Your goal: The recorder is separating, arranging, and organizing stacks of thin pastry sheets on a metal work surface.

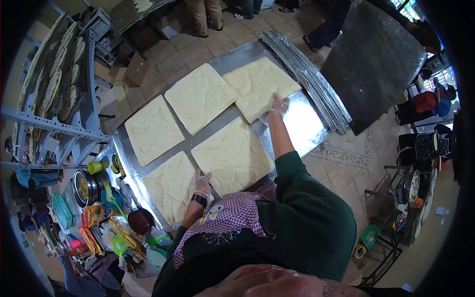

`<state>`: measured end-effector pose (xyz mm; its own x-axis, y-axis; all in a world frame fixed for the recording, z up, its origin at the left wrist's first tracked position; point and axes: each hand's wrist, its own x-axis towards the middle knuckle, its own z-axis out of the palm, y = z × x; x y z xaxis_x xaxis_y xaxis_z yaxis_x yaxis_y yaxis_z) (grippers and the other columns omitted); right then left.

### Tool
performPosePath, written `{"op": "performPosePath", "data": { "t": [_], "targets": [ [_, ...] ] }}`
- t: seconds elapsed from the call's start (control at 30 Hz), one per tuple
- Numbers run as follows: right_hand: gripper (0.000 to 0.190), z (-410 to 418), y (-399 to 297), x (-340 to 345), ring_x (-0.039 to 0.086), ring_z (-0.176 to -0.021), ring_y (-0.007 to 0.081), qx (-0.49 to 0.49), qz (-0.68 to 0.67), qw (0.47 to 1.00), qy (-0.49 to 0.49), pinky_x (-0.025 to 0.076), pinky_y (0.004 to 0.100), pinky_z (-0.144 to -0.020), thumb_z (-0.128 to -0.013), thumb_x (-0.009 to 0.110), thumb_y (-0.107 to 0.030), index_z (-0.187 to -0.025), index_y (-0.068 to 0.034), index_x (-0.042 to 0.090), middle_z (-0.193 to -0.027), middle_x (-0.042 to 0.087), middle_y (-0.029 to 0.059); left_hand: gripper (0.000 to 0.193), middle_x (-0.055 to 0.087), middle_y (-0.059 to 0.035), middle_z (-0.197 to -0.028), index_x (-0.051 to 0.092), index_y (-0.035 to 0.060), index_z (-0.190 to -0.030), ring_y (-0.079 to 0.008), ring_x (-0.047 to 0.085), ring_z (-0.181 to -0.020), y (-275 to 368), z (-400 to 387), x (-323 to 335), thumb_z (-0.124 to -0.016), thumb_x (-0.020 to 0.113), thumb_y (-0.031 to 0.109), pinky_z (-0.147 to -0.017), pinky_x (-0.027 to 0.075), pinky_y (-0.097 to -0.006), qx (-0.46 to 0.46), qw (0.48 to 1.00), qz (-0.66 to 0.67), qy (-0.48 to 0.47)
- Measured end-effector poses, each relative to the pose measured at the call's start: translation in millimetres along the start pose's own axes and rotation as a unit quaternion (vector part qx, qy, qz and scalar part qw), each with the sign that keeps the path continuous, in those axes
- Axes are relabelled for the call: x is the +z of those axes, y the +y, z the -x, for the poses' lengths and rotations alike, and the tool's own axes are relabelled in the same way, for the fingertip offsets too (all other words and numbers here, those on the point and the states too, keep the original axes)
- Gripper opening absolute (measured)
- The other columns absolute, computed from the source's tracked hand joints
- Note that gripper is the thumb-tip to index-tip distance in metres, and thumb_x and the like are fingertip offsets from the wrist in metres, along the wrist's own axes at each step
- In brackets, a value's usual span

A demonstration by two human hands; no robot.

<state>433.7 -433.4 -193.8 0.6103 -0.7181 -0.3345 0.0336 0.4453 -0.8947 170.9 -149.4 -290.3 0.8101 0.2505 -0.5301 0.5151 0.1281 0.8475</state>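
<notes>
Several pale rectangular slabs, of dough or flat bread, lie on a metal work table point(191, 140). My right hand point(280, 104), in a clear plastic glove, is at the near right edge of the far right slab point(261, 83); whether its fingers grip the slab is unclear. My left hand point(202, 185), also gloved and with a dark wristband, touches the gap between the near left slab point(171, 187) and the near middle slab point(233, 157). Its fingertips are partly hidden. Beyond these lie a far middle slab point(201, 98) and a left slab point(154, 130).
Bundled metal strips in plastic point(308, 81) lie along the table's right end, beside a large dark sheet point(374, 67). At left stand a rack point(55, 115) of topped flatbreads, a metal bowl of food point(83, 188), a dark red pan point(139, 222) and packets. Other people stand beyond the table.
</notes>
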Motion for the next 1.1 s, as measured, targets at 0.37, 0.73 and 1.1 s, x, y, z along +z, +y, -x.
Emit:
{"op": "performPosePath", "data": {
  "t": [0.37, 0.73, 1.1],
  "targets": [
    [0.037, -53, 20, -105, 0.050, -0.083, 0.0232, -0.049, 0.171, 0.969, 0.174, 0.043, 0.0357, -0.071, -0.072, 0.059, -0.007, -0.105, -0.005, 0.043, -0.095, 0.051, 0.0092, 0.052, 0.044, -0.0156, -0.114, 0.032, -0.0015, -0.119, -0.0229, 0.044, -0.103, 32, 16, 15, -0.077, 0.056, 0.016, -0.089, 0.034, -0.0292, 0.028, 0.995, -0.093, -0.002],
    [0.063, 29, 64, 73, 0.039, -0.113, 0.0262, -0.192, 0.581, 0.710, -0.350, 0.030, 0.0341, -0.096, -0.074, 0.056, -0.035, -0.124, -0.005, 0.032, -0.124, 0.039, 0.0132, 0.071, 0.034, -0.0204, -0.125, 0.019, -0.0028, -0.128, -0.0279, 0.034, -0.116, 25, 17, 15, -0.074, 0.059, 0.018, -0.096, 0.028, -0.0310, 0.123, 0.980, -0.157, -0.026],
    [0.073, -77, 123, 68, 0.048, -0.104, 0.0228, -0.060, 0.499, 0.746, -0.437, 0.040, 0.0309, -0.087, -0.057, 0.073, -0.034, -0.115, -0.005, 0.041, -0.114, 0.049, 0.0108, 0.068, 0.027, -0.0177, -0.130, 0.020, 0.0033, -0.130, -0.0278, 0.031, -0.118, 79, 45, 24, -0.074, 0.058, 0.017, -0.097, 0.027, -0.0350, 0.081, 0.991, -0.099, -0.027]
  ]
}}
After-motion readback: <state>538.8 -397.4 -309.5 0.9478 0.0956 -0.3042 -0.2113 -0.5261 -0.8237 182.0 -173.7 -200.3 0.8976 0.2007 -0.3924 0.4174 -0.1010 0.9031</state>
